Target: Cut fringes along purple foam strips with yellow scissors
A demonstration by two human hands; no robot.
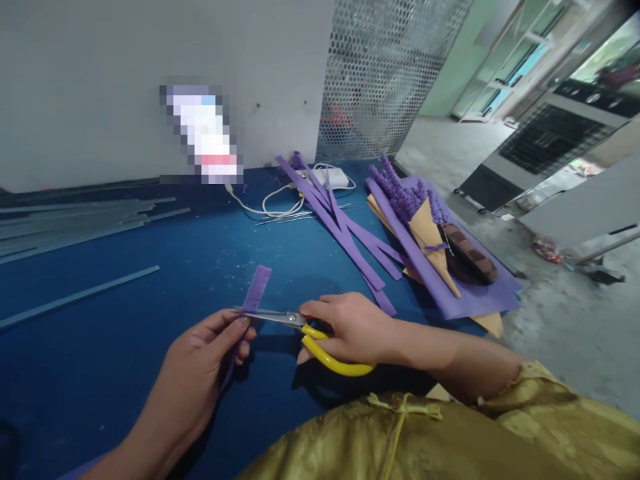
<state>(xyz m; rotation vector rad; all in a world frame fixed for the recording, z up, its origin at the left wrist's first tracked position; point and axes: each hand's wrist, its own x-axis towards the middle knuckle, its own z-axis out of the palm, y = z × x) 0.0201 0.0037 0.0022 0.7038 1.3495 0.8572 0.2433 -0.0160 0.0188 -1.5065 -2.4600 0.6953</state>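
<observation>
A purple strip (257,288) is pinched between the thumb and fingers of my left hand (210,347); its upper end stands up past the fingertips, and small cuts seem to line its edge. My right hand (350,330) is closed on the yellow handles of a pair of scissors (336,362). The scissor blades point left and lie across the strip, right beside my left fingertips. Below my left hand, more of the strip hangs down, partly hidden by the fingers.
Several long purple strips (345,233) lie behind my right hand on the blue table (210,247). A white charger (330,178) and cable sit near the panel, where a blurred phone (205,130) leans. Purple flowers (400,190), wrapping sheets and a brown checked case (470,255) are at right; grey strips (80,223) at left.
</observation>
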